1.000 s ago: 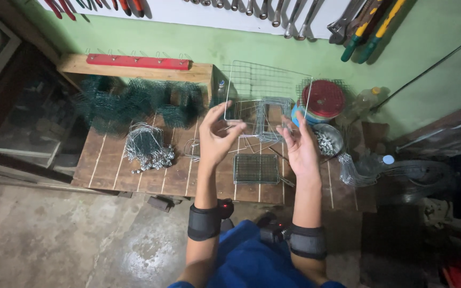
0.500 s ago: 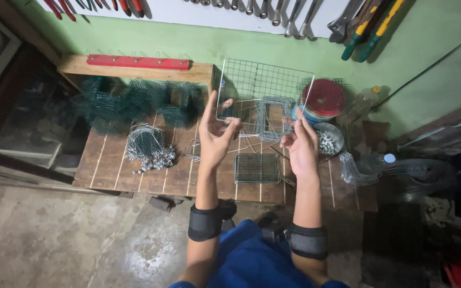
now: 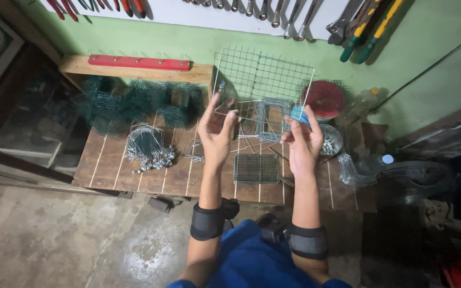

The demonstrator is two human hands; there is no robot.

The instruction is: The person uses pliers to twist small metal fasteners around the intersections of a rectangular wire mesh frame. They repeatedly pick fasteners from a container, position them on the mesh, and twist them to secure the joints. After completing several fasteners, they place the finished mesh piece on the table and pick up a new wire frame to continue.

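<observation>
— While both arms are raised over the wooden worktop (image 3: pixel 134 170), what is held?
— A wire mesh panel (image 3: pixel 262 74) is pinched by the left hand (image 3: pixel 215 130) and right hand (image 3: pixel 301 141), upright.
— And beyond?
— Green netting (image 3: pixel 129 101) is heaped near the wall.
</observation>
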